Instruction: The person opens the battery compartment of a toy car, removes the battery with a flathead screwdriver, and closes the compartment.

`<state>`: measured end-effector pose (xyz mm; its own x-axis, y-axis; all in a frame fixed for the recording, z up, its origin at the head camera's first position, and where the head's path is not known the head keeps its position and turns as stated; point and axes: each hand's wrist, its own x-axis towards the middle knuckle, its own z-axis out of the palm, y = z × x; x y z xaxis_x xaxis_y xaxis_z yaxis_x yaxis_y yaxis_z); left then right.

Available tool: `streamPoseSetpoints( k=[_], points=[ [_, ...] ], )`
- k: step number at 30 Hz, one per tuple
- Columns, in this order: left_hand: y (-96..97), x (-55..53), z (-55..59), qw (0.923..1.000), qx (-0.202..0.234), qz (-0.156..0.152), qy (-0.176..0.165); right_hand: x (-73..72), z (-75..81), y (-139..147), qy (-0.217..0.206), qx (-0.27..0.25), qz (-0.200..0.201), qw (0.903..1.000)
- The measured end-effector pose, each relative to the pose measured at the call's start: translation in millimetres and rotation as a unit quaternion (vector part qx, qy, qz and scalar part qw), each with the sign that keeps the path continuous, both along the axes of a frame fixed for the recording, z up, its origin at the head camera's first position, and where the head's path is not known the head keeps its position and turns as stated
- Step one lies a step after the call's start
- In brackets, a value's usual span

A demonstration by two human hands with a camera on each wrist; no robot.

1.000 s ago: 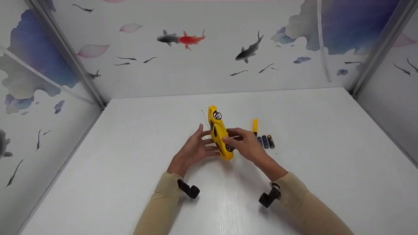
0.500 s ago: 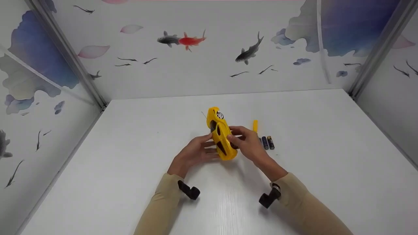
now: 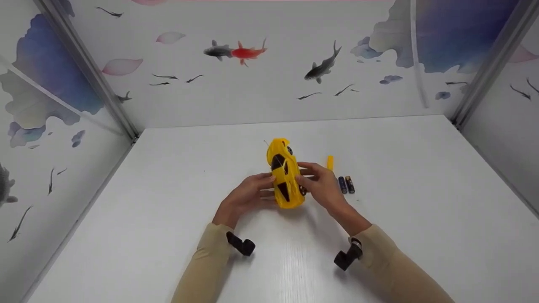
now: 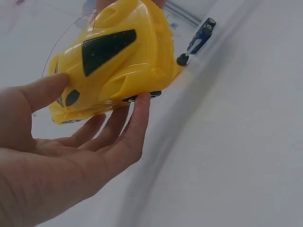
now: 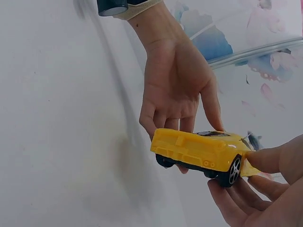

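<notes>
A yellow toy car with dark windows, black wheels and a thin wire antenna is held up between both hands, roof toward the head camera. My left hand grips its left side, thumb on the body and fingers beneath, as the left wrist view shows. On the other side my right hand holds the car by its flank near a wheel, thumb above and fingers below. In the right wrist view the car's rear end faces the camera.
Dark batteries lie on the white table just right of my right hand. Behind that hand lies a screwdriver with a yellow handle, partly hidden. Printed wall panels enclose the table at the back and sides.
The car has rolled from lying on its side to showing its roof. My left fingers, spread along it earlier, now have the thumb laid on the body. My right hand keeps its hold.
</notes>
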<state>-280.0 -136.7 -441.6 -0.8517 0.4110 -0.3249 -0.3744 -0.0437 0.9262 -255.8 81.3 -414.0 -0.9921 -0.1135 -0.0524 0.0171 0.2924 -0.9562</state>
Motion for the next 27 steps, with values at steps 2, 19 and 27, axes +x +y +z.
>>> streamPoseSetpoints(
  k=[2, 19, 27],
  points=[
    [-1.3, 0.9, 1.9, 0.9997, -0.025, 0.009, 0.003, -0.4, -1.9, 0, -0.007, -0.002, -0.005, 1.0],
    [-5.4, -0.4, 13.5, 0.9767, -0.196, 0.088, -0.004, -19.1, -21.6, -19, -0.081, 0.025, 0.025, 0.9961],
    [-10.7, -3.6, 16.3, 0.958, -0.267, 0.104, -0.009, -22.5, -25.0, -34, -0.113, 0.008, 0.019, 0.9934]
  ],
)
